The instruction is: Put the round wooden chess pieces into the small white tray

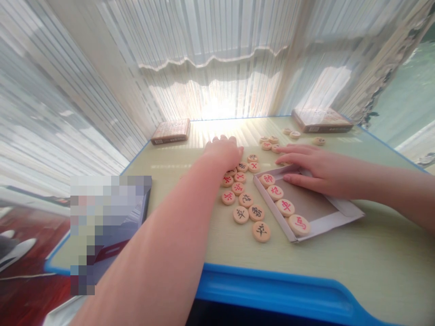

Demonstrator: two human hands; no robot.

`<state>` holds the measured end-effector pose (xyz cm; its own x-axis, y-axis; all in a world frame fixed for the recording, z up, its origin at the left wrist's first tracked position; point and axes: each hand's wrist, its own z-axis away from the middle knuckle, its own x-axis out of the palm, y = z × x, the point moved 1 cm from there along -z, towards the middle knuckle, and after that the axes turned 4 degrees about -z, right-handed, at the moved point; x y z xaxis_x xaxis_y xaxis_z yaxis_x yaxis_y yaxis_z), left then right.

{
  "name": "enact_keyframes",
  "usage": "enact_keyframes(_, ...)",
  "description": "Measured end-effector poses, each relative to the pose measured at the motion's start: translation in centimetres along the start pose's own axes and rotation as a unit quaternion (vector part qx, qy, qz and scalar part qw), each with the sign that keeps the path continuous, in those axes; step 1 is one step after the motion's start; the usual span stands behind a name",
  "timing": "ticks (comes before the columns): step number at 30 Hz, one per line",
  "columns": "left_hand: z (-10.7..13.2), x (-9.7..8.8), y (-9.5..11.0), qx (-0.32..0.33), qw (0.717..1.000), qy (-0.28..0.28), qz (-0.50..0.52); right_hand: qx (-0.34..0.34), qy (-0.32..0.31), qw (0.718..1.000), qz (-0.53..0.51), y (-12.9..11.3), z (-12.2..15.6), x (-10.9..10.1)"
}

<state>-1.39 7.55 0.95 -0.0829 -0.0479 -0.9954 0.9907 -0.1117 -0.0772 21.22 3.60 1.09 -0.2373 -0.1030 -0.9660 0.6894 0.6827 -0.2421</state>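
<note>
Several round wooden chess pieces (247, 199) with red or black characters lie scattered on the pale table (210, 244). A shallow cardboard box tray (316, 206) holds several pieces in a row along its left wall (285, 207). My left hand (222, 153) reaches palm down over the far end of the loose pieces, its fingers curled on them; what it grips is hidden. My right hand (311, 168) lies flat with fingers stretched out across the tray's far end, the fingertips near the top piece.
A flat box (171, 131) sits at the far left of the table, another box (321, 120) at the far right with a few pieces (295, 134) beside it. A blurred object (108, 226) lies at the left edge. Curtains hang behind. The table has a blue rim (272, 294).
</note>
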Motion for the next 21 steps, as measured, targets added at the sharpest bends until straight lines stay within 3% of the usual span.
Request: enact_keyframes(21, 0.08, -0.07, 0.12, 0.001, 1.0, -0.008, -0.007, -0.001, 0.0, 1.0, 0.011, -0.23, 0.06, -0.1)
